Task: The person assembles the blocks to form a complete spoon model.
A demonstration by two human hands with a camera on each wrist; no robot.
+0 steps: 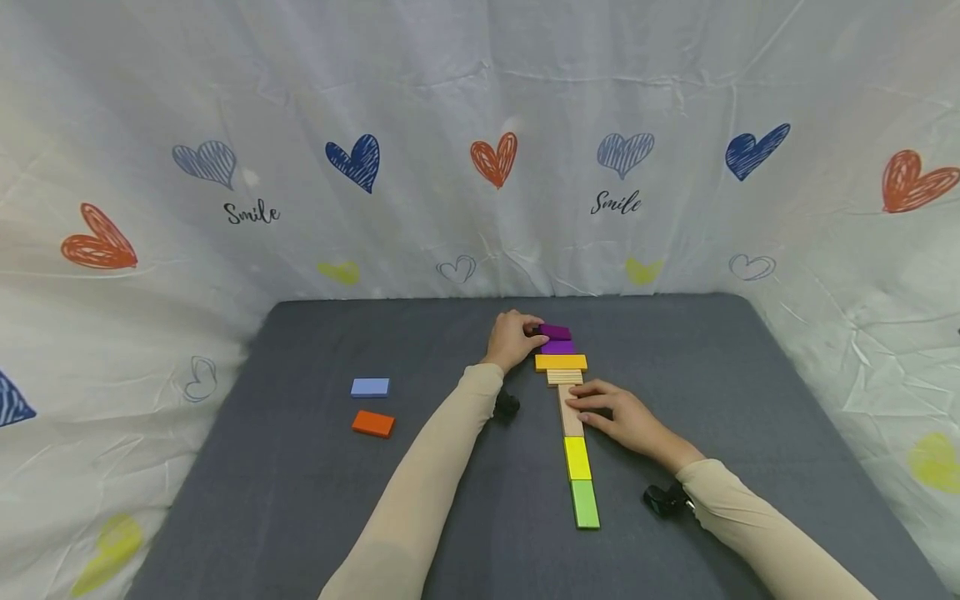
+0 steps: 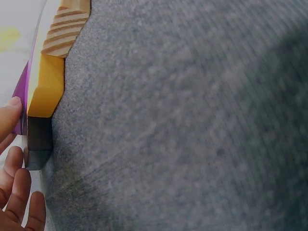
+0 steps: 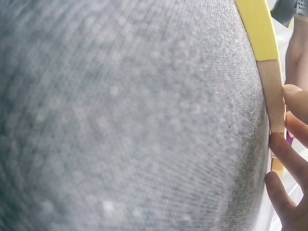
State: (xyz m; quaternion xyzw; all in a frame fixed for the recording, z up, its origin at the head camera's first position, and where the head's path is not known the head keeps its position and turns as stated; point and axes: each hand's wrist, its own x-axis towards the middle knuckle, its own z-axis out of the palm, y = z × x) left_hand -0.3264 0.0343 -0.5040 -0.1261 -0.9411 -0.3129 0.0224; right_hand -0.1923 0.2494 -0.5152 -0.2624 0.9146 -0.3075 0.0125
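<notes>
A row of flat blocks runs away from me in the head view. At its far end my left hand [image 1: 513,339] pinches the left end of a dark purple block [image 1: 556,332], just beyond a brighter purple block [image 1: 558,347]. The left wrist view has the thumb against a purple face [image 2: 21,91], beside an orange-yellow block [image 2: 47,89]. My right hand [image 1: 626,419] rests its extended fingers over a plain wooden block [image 1: 569,417]. In the right wrist view its thumb [image 3: 294,98] lies at that block's edge, other fingers spread.
Nearer me, a yellow block [image 1: 577,459] and a green block [image 1: 586,504] continue the row. A ridged wooden block [image 1: 565,377] lies crosswise. Off to the left are a light blue block [image 1: 371,387] and an orange block [image 1: 373,423]. A white curtain [image 1: 420,225] hangs behind the grey table [image 1: 300,500].
</notes>
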